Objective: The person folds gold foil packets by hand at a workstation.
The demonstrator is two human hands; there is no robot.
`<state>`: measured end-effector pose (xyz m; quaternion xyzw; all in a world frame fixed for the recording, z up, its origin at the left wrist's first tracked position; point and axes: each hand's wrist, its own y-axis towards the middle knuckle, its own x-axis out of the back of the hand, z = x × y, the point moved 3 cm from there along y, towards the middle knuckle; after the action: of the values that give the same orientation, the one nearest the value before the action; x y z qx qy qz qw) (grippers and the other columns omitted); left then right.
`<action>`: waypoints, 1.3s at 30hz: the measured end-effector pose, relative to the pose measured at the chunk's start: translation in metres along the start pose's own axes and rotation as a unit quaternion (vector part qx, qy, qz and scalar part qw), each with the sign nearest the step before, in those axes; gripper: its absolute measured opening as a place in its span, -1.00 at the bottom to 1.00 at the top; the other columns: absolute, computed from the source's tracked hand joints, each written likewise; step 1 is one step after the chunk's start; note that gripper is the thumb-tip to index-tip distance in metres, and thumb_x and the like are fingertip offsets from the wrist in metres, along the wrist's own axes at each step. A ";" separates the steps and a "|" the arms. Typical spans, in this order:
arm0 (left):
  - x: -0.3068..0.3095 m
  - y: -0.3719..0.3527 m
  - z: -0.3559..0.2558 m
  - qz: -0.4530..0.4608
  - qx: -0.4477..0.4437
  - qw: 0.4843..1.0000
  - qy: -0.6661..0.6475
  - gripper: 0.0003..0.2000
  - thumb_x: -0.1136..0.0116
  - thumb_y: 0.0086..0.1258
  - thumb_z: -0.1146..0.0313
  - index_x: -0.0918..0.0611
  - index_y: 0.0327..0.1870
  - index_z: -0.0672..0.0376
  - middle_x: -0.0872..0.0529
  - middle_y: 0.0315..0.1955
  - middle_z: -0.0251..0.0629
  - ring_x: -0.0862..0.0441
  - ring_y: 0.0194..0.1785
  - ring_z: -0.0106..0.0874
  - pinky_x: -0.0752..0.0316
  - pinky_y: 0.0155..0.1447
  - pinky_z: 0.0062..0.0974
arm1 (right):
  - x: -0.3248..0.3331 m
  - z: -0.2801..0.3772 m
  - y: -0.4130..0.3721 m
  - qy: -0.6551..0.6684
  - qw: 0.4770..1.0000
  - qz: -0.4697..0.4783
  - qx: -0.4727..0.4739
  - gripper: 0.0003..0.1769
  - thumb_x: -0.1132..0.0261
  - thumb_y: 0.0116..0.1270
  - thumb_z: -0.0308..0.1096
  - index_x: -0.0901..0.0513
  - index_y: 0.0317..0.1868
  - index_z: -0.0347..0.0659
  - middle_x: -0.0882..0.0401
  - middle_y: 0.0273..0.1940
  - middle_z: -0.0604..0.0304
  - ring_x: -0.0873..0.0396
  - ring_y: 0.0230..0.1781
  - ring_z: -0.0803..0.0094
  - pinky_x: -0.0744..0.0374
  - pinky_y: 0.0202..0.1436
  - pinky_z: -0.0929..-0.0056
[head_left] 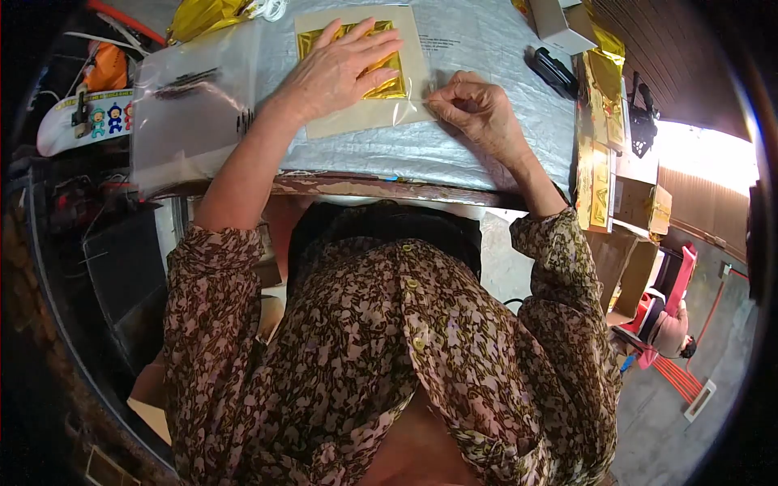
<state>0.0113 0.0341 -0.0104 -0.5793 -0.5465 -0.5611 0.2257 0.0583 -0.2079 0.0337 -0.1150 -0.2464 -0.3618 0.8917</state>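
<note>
My left hand (336, 74) lies flat with its fingers spread on a shiny gold square (393, 87). Under the gold square is a beige rectangular sheet (332, 121), which seems to be in a clear plastic sleeve. At the sheet's right edge my right hand (478, 109) pinches with thumb and forefinger at what looks like the edge of the clear plastic. The sheet rests on a table with a silvery-blue cover (454, 170).
Clear plastic sleeves (190, 138) lie at the table's left. A black object (553, 73) and a white box (561, 28) are at the right. Gold packets (601, 182) stand beyond the right edge. Another person (671, 334) is far off at the right.
</note>
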 end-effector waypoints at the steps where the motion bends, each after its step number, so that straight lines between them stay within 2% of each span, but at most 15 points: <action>1: 0.000 0.000 -0.001 0.002 0.002 1.000 0.011 -0.44 -0.08 0.63 -0.10 -0.50 0.54 -0.08 -0.45 0.56 -0.37 -0.24 0.67 -0.21 0.03 0.72 0.05 | -0.001 0.001 -0.001 -0.001 1.000 0.001 0.000 -0.85 -0.45 0.47 -0.44 -0.85 -0.05 -0.32 -0.59 -0.24 0.36 -0.55 -0.25 0.66 -0.57 -0.18 0.64; 4: 0.002 -0.001 -0.003 -0.001 0.004 1.000 0.021 -0.41 -0.08 0.61 -0.14 -0.50 0.55 -0.07 -0.45 0.57 -0.37 -0.24 0.68 -0.21 0.02 0.72 0.06 | -0.006 -0.002 -0.004 0.019 1.000 -0.010 -0.006 -0.85 -0.46 0.47 -0.44 -0.85 -0.05 -0.32 -0.58 -0.24 0.34 -0.55 -0.24 0.65 -0.57 -0.19 0.63; 7: 0.003 -0.002 -0.006 0.002 0.008 1.000 0.023 -0.39 -0.07 0.60 -0.16 -0.49 0.55 -0.05 -0.44 0.57 -0.36 -0.24 0.67 -0.20 0.01 0.72 0.06 | -0.009 -0.001 -0.007 -0.024 0.999 -0.031 0.017 -0.85 -0.45 0.46 -0.45 -0.83 -0.06 -0.35 -0.59 -0.24 0.28 -0.56 -0.23 0.58 -0.60 -0.18 0.57; 9: 0.002 -0.001 -0.006 0.005 0.013 1.000 0.026 -0.38 -0.07 0.59 -0.17 -0.49 0.55 -0.04 -0.44 0.57 -0.36 -0.24 0.67 -0.20 0.01 0.72 0.06 | -0.010 0.006 -0.011 -0.070 0.995 -0.059 0.026 -0.86 -0.46 0.43 -0.48 -0.82 -0.09 -0.37 -0.60 -0.25 0.19 -0.59 -0.23 0.45 -0.61 -0.14 0.47; 10: 0.002 -0.001 -0.005 0.001 0.011 1.000 0.025 -0.36 0.00 0.61 -0.23 -0.51 0.54 -0.03 -0.45 0.57 -0.36 -0.24 0.67 -0.23 0.04 0.73 0.03 | -0.011 0.008 -0.012 -0.113 0.989 -0.070 0.064 -0.85 -0.48 0.39 -0.49 -0.81 -0.09 -0.38 -0.60 -0.28 0.11 -0.59 -0.24 0.33 -0.60 -0.12 0.40; 11: 0.001 -0.001 -0.005 -0.004 0.010 1.000 0.024 -0.34 0.08 0.62 -0.28 -0.52 0.53 -0.03 -0.46 0.56 -0.37 -0.24 0.67 -0.25 0.07 0.75 0.00 | -0.013 0.006 -0.013 -0.116 0.989 -0.069 0.066 -0.85 -0.48 0.39 -0.49 -0.81 -0.09 -0.38 -0.60 -0.28 0.11 -0.59 -0.24 0.33 -0.60 -0.12 0.40; 17: 0.001 -0.002 -0.007 -0.009 0.015 0.999 0.031 -0.35 0.10 0.63 -0.27 -0.51 0.53 -0.03 -0.45 0.56 -0.39 -0.22 0.68 -0.25 0.07 0.75 0.02 | -0.014 0.006 -0.014 -0.154 0.976 -0.103 0.117 -0.87 -0.48 0.38 -0.49 -0.82 -0.10 -0.34 -0.58 -0.32 0.15 -0.58 -0.24 0.37 -0.57 -0.15 0.39; 19: 0.001 -0.002 -0.005 -0.007 0.017 0.999 0.031 -0.35 0.10 0.63 -0.27 -0.51 0.53 -0.03 -0.45 0.57 -0.39 -0.22 0.68 -0.25 0.06 0.75 0.01 | -0.011 -0.002 -0.013 -0.020 0.997 -0.060 0.037 -0.90 -0.45 0.43 -0.49 -0.82 -0.12 -0.32 -0.59 -0.31 0.20 -0.56 -0.23 0.41 -0.55 -0.12 0.40; 23: -0.001 -0.002 -0.004 -0.009 0.019 1.000 0.022 -0.36 0.11 0.64 -0.26 -0.52 0.52 -0.02 -0.45 0.57 -0.40 -0.23 0.68 -0.24 0.05 0.74 0.01 | 0.002 0.003 -0.015 -0.033 0.999 0.011 -0.009 -0.89 -0.41 0.48 -0.45 -0.82 -0.13 -0.33 -0.61 -0.27 0.24 -0.52 -0.16 0.47 -0.51 0.02 0.47; 36: 0.000 -0.002 -0.006 -0.006 0.029 0.999 0.022 -0.34 0.11 0.62 -0.29 -0.52 0.53 -0.05 -0.44 0.57 -0.42 -0.22 0.68 -0.26 0.05 0.75 0.02 | -0.004 0.008 -0.021 -0.035 0.999 -0.026 -0.015 -0.91 -0.43 0.46 -0.46 -0.81 -0.15 -0.33 -0.64 -0.26 0.26 -0.54 -0.16 0.50 -0.52 0.02 0.48; 39: 0.001 -0.003 -0.007 -0.002 0.028 0.999 0.023 -0.34 0.11 0.62 -0.28 -0.52 0.52 -0.04 -0.44 0.57 -0.42 -0.22 0.68 -0.26 0.05 0.75 0.02 | -0.005 0.013 -0.022 -0.044 0.999 -0.030 -0.004 -0.91 -0.43 0.46 -0.48 -0.79 -0.14 -0.34 -0.67 -0.24 0.24 -0.56 -0.21 0.50 -0.54 -0.05 0.48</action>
<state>0.0061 0.0293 -0.0088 -0.5583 -0.5581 -0.5591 0.2533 0.0350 -0.2157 0.0428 -0.1271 -0.2873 -0.3841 0.8682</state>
